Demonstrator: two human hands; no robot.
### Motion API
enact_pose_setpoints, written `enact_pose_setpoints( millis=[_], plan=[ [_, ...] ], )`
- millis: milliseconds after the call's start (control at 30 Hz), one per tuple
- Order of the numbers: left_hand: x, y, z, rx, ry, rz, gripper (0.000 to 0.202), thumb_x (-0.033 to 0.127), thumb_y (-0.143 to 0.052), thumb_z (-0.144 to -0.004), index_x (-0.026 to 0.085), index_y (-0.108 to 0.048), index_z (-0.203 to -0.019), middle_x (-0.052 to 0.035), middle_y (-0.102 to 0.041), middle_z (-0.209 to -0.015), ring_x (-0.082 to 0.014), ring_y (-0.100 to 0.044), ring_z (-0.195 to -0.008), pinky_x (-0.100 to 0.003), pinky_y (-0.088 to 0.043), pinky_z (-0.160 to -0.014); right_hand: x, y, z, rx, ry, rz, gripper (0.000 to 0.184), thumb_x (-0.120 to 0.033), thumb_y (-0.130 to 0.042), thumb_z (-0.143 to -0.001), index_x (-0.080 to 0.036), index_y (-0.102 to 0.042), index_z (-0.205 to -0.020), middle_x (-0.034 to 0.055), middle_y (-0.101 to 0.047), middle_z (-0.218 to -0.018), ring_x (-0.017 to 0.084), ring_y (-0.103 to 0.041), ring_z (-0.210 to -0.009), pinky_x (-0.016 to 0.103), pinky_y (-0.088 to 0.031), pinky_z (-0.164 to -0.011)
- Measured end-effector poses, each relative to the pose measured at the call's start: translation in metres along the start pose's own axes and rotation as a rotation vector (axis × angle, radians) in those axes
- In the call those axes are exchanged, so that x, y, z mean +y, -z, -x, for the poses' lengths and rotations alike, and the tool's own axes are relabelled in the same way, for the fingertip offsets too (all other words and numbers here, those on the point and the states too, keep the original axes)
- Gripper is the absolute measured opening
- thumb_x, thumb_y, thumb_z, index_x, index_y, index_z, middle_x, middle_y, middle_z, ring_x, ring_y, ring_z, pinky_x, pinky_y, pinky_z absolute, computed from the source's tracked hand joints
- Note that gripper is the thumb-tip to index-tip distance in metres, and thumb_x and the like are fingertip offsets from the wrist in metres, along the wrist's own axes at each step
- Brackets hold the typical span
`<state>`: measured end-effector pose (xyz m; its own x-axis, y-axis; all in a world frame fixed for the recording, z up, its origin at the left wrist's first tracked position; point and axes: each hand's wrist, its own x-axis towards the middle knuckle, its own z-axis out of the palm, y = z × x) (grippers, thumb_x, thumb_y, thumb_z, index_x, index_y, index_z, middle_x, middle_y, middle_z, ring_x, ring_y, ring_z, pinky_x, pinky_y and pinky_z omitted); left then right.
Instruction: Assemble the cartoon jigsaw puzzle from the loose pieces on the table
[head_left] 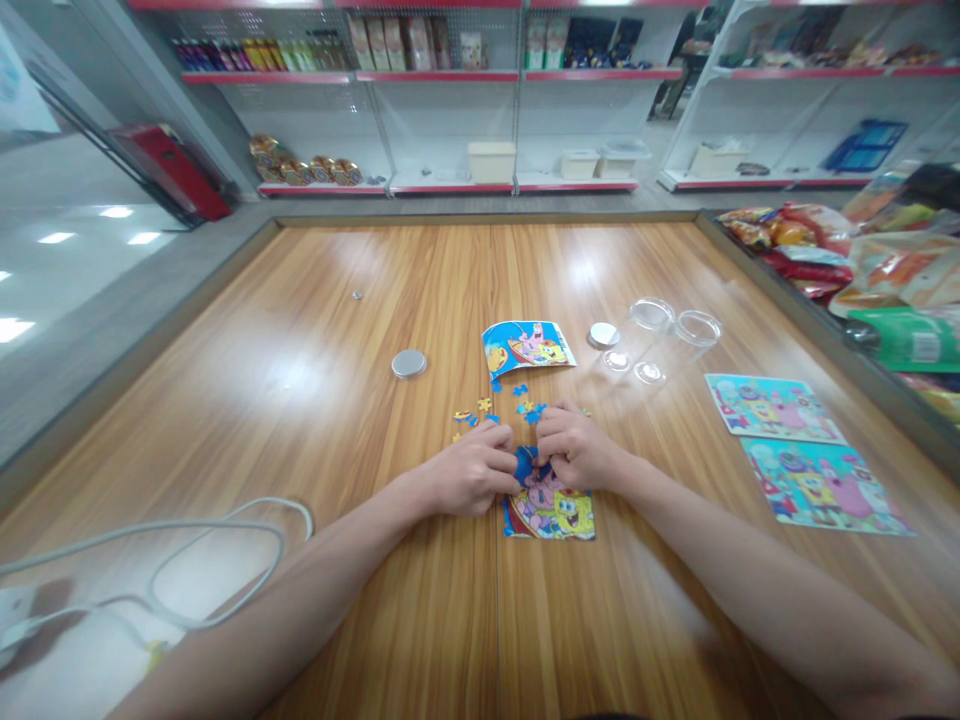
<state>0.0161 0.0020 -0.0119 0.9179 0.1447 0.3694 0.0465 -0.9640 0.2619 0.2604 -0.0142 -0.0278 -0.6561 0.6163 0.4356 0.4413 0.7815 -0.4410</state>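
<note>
"Which step is this?"

"Left hand (480,468) and right hand (570,445) curl nearly closed at the far end of the puzzle (566,515), assembling it, I judge from afar; what they pinch, I cannot tell. The next move calls for careful alignment."

"Around the puzzle?"

"Loose pieces (484,405) just beyond, a picture sheet (529,346) farther."

White cable (187,523) at left, snack packets (900,268) at right, shelves (442,76) beyond
</note>
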Motion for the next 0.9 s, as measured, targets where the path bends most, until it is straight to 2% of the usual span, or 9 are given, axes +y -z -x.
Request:
enact_pose_setpoints(
  millis=[200,467,700,900],
  plan=[
    [0.0001,-0.0004,0.0009,-0.028,0.009,0.017,0.028,0.004,-0.054,-0.078,0.024,-0.071,-0.089,-0.0013,-0.068,-0.074,-0.0195,-0.047,-0.08,-0.036,-0.037,-0.076,-0.0012,0.001,0.0,-0.006,-0.005,0.003,0.025,-0.002,-0.051,-0.067,-0.021,-0.067,-0.063,0.0003,-0.062,-0.063,0.017,-0.053,-0.071,0.037,-0.029,-0.076],
    [0.0015,0.0015,-0.001,0.008,-0.004,0.05,0.027,0.004,-0.05,-0.081,0.022,-0.071,-0.086,-0.0027,-0.067,-0.075,-0.0204,-0.049,-0.081,-0.036,-0.04,-0.075,-0.001,-0.0008,-0.0001,0.025,0.015,0.001,0.024,-0.002,-0.051,-0.067,-0.021,-0.065,-0.062,0.0004,-0.061,-0.062,0.018,-0.051,-0.07,0.037,-0.03,-0.076],
    [0.0037,0.0026,-0.0015,0.013,0.02,0.079,0.027,0.005,-0.051,-0.078,0.021,-0.071,-0.085,-0.0042,-0.071,-0.091,-0.0219,-0.052,-0.089,-0.038,-0.045,-0.079,0.0007,0.0005,0.0005,0.093,0.035,0.017,0.021,-0.003,-0.05,-0.066,-0.02,-0.06,-0.059,-0.0005,-0.056,-0.06,0.017,-0.048,-0.068,0.038,-0.031,-0.075],
    [0.0053,0.0036,-0.0029,0.034,0.003,0.097,0.026,0.004,-0.054,-0.076,0.022,-0.07,-0.085,-0.0051,-0.072,-0.092,-0.0227,-0.055,-0.09,-0.039,-0.047,-0.079,-0.0029,0.002,-0.0005,0.159,-0.014,0.015,0.023,-0.003,-0.05,-0.07,-0.02,-0.061,-0.058,-0.0001,-0.057,-0.061,0.016,-0.048,-0.066,0.038,-0.033,-0.074]
  ],
)
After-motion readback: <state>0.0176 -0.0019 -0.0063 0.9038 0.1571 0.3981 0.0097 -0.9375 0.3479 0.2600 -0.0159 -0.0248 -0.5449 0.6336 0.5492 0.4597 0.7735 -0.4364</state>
